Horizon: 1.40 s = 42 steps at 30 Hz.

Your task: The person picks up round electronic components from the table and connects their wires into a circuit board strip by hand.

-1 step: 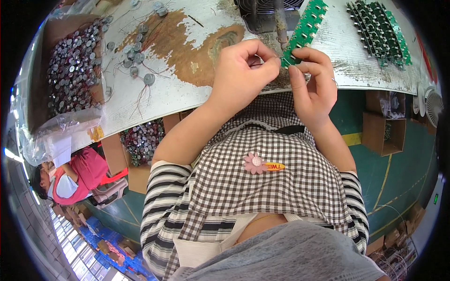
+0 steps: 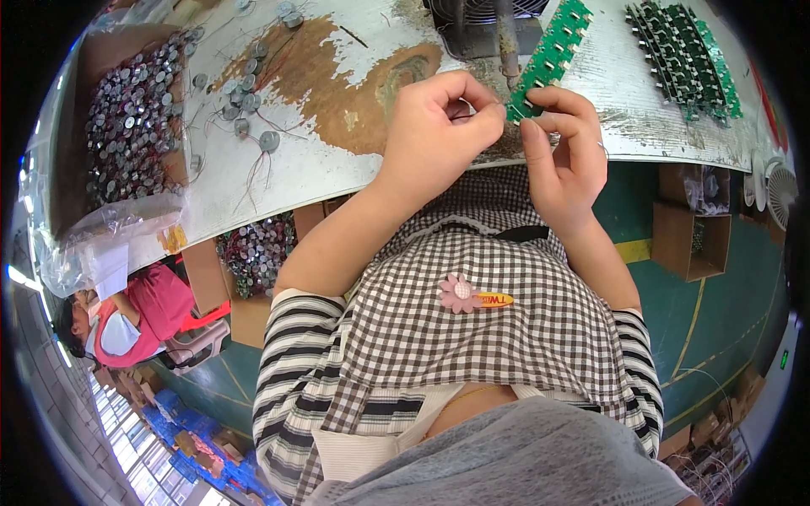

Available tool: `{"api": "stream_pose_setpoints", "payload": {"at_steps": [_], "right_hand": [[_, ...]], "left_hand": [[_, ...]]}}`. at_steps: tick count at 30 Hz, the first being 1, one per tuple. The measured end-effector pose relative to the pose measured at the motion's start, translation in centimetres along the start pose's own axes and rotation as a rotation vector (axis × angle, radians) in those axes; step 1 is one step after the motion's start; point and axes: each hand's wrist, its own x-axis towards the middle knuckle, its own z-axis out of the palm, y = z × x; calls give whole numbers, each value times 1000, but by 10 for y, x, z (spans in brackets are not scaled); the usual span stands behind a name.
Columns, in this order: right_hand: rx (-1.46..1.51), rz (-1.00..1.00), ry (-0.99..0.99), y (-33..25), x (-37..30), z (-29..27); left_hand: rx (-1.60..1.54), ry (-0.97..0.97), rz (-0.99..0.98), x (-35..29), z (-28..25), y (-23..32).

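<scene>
Where the table ends in a scuffed white edge, the right hand pinches the slim green circuit board by its lower end. Beside it, the left hand has thumb and finger meeting (any contents hidden). Flaking, open surface spreads leftward; the black fan is cut off above.

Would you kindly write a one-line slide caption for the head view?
The right hand holds a green circuit board by its near end, the left hand at its edge.
</scene>
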Motion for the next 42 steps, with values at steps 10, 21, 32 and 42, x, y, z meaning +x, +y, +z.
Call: {"api": "stream_pose_setpoints", "payload": {"at_steps": [10, 21, 32, 42], "right_hand": [[178, 193, 8, -9, -8, -13], [399, 236, 16, 7, -5, -4], [327, 269, -11, 14, -7, -4], [282, 254, -28, 12, -7, -7]], "left_hand": [[91, -98, 95, -10, -4, 1], [1123, 317, 661, 61, -170, 49], [1634, 439, 252, 116, -227, -19], [94, 501, 288, 38, -145, 34]]}}
